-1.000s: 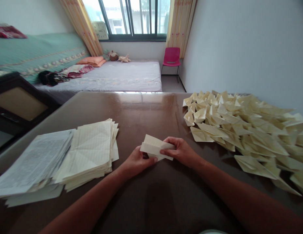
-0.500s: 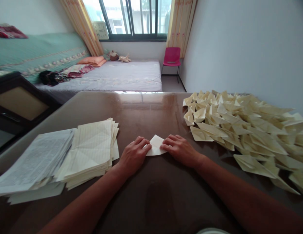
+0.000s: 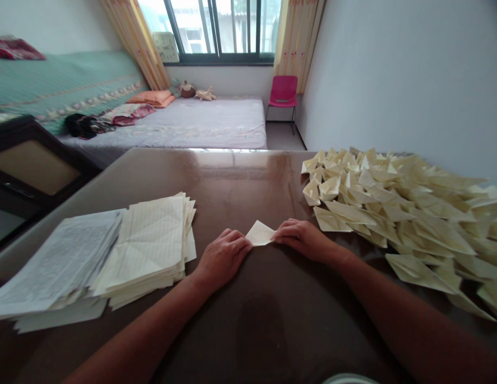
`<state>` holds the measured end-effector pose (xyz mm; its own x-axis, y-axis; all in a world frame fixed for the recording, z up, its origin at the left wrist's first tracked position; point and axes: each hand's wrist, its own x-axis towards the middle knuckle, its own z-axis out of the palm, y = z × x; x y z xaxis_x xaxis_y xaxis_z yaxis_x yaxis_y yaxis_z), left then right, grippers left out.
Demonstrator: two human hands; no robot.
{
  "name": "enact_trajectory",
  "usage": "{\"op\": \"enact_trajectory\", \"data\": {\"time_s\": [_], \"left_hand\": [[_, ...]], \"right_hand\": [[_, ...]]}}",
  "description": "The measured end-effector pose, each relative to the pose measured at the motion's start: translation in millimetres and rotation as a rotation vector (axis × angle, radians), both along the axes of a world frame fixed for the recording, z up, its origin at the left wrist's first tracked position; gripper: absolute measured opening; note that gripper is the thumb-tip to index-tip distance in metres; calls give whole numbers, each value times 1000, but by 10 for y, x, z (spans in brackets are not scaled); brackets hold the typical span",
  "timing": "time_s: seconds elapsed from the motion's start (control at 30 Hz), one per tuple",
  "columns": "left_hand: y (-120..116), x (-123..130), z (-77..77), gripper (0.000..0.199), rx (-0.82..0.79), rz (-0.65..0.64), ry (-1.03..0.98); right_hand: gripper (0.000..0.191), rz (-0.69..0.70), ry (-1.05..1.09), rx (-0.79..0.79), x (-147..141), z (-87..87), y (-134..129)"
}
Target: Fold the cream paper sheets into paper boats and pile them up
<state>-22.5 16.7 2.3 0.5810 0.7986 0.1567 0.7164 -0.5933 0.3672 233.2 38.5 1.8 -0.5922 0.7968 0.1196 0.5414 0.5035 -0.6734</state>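
A small folded piece of lined paper [image 3: 260,234] lies at the middle of the brown table [image 3: 240,186], its point facing away from me. My left hand [image 3: 225,256] pinches its left corner with the fingertips. At the right corner, my right hand [image 3: 302,239] has its fingers closed on the paper. To the left lies a stack of lined sheets [image 3: 152,240] with crease marks, beside a stack of printed sheets [image 3: 64,261]. A large heap of folded paper pieces [image 3: 384,202] covers the table's right side.
The rim of a round object [image 3: 348,379] shows at the bottom edge. Past the table are a bed [image 3: 216,125] and a pink chair [image 3: 283,92]. A dark cabinet [image 3: 36,160] stands at the left, and a wall runs along the right.
The paper now shows ruled lines and a higher lower edge, where it looked plain before. Both hands have shifted slightly right, with the fingers gathered more at its corners.
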Motion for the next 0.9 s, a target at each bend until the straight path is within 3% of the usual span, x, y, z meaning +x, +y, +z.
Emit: {"op": "enact_trajectory", "data": {"time_s": [0.2, 0.47, 0.9], "left_hand": [[60, 27, -69, 27, -32, 136, -34], [84, 54, -65, 24, -37, 209, -17], [77, 79, -69, 26, 18, 174, 122]], "right_hand": [[21, -208, 56, -103, -7, -41, 24], [14, -367, -113, 28, -117, -87, -18], [10, -384, -241, 71, -157, -70, -31]]}}
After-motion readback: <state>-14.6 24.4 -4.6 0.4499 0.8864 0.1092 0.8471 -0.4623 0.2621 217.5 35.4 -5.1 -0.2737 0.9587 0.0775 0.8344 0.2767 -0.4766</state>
